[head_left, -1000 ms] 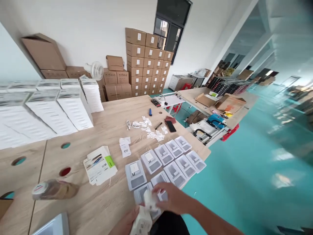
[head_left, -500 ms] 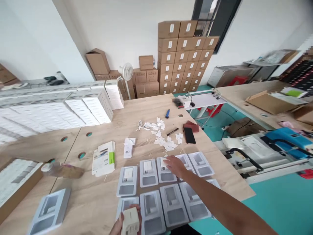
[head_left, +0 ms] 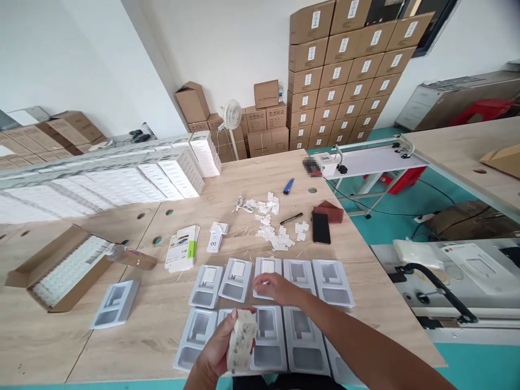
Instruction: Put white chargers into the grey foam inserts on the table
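Observation:
My left hand [head_left: 217,346] holds a stack of small white chargers [head_left: 241,338] above the near row of grey plastic trays [head_left: 268,338]. My right hand [head_left: 280,288] reaches over the third tray of the far row [head_left: 266,276], fingers on or just above it; whether they hold anything is hidden. Three far-row trays have a white charger seated in them [head_left: 238,269]. Two trays to the right [head_left: 333,279] look empty.
A spare grey tray [head_left: 116,303] and an open carton of white parts [head_left: 60,268] lie at the left. Leaflets [head_left: 182,249], loose white pieces [head_left: 270,222], a black phone [head_left: 320,227], a pen and a bottle [head_left: 130,255] sit further out. White boxes [head_left: 122,184] line the table's far side.
The view has swung left and down over the table. My right hand drew back slightly toward the third far tray, and my left hand rose with the charger stack.

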`<state>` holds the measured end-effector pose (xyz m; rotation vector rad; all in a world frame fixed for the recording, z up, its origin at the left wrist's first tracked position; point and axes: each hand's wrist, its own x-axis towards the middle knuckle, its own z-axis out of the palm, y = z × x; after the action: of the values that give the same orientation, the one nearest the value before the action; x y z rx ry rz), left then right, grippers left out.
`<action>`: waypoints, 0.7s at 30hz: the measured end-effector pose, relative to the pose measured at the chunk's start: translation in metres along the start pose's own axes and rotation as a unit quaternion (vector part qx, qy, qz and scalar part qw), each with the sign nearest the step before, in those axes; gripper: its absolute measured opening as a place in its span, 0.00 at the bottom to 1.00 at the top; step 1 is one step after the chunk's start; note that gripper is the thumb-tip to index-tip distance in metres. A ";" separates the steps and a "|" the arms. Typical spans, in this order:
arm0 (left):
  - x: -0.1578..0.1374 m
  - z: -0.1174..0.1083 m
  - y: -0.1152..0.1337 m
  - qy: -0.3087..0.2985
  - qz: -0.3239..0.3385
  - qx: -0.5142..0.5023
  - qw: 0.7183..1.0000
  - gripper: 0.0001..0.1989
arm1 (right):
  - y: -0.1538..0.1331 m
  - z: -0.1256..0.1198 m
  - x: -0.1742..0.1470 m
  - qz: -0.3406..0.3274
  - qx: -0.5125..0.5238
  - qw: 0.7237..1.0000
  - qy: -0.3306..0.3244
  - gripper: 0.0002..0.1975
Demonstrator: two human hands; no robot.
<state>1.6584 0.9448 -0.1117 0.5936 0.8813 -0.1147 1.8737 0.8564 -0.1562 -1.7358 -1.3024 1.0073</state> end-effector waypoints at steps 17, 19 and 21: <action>0.030 0.088 -0.008 -0.032 -0.018 0.089 0.995 0.25 | 0.118 -0.082 -0.045 0.049 -0.164 0.979 0.114 0.21; 0.026 0.087 -0.006 -0.028 -0.009 0.090 0.996 0.25 | 0.116 -0.076 -0.047 0.050 -0.166 0.978 0.118 0.21; 0.025 0.086 -0.005 -0.023 0.001 0.089 0.996 0.26 | 0.104 -0.073 -0.050 0.061 -0.153 0.978 0.127 0.19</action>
<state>1.7322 0.8989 -0.0909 0.7549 0.8300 -0.2062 1.9715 0.7786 -0.2098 -2.1205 -1.2459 0.6450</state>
